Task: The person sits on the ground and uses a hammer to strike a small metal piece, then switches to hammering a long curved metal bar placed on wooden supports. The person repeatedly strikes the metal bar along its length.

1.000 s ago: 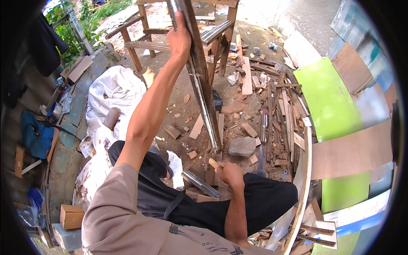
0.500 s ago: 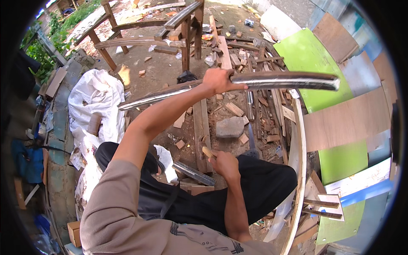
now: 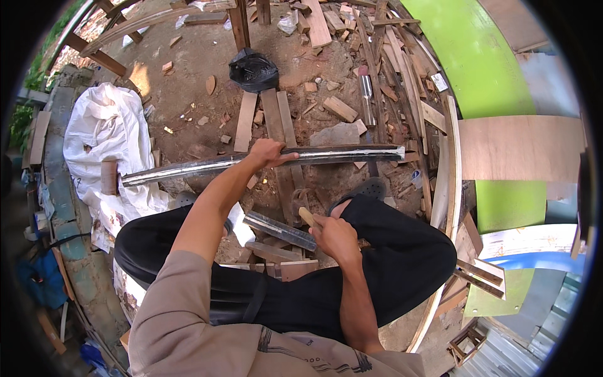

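My left hand (image 3: 270,154) grips a long, slightly curved dark wooden piece (image 3: 352,154) near its middle. A white smeared line runs along that piece, and it lies crosswise in front of my knees. In my right hand (image 3: 337,239), closed fingers hold a pale wooden handle (image 3: 308,217); the rest of what it belongs to is hard to make out. Below the left hand, a dark metal-edged bar (image 3: 279,231) rests over short wooden blocks between my legs. A chisel-like tool with a long shiny blade (image 3: 366,100) lies on the ground beyond.
Wood planks (image 3: 273,116), a grey stone block (image 3: 336,134) and scraps cover the dirt ahead. A black plastic bag (image 3: 253,70) lies by a wooden frame's leg. A white sack (image 3: 107,135) is at left; a long pale curved strip (image 3: 453,169) and green panels (image 3: 510,204) stand at right.
The curved wooden piece, held by my left hand, has come lower and closer to my knees, swinging left. My view has tilted downward. The right hand keeps its hold on the wooden handle.
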Motion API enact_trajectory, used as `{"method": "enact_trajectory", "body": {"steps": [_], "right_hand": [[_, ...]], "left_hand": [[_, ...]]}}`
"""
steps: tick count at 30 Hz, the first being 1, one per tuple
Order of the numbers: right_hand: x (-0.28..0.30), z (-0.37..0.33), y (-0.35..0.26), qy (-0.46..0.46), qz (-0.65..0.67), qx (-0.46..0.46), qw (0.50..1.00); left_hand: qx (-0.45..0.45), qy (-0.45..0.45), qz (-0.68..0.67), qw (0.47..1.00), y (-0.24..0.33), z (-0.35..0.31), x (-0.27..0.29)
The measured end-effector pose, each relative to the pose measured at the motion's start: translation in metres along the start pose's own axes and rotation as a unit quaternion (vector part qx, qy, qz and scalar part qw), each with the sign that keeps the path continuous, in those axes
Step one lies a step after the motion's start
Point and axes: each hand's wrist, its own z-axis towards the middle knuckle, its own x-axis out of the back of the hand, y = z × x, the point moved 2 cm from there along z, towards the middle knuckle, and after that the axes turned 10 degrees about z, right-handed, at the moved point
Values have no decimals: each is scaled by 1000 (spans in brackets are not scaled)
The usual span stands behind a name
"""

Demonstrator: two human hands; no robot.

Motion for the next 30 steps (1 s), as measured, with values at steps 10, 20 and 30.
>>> {"method": "enact_trajectory", "body": {"steps": [10, 20, 30], "right_hand": [[-5, 46, 12, -64, 189, -71, 977], [-44, 87, 13, -151, 396, -202, 883], [-63, 126, 44, -165, 418, -187, 873]], "left_hand": [[-55, 134, 13, 989, -21, 4, -66], [109, 284, 17, 952, -84, -94, -111], [228, 180, 0, 957, -84, -93, -163]]}}
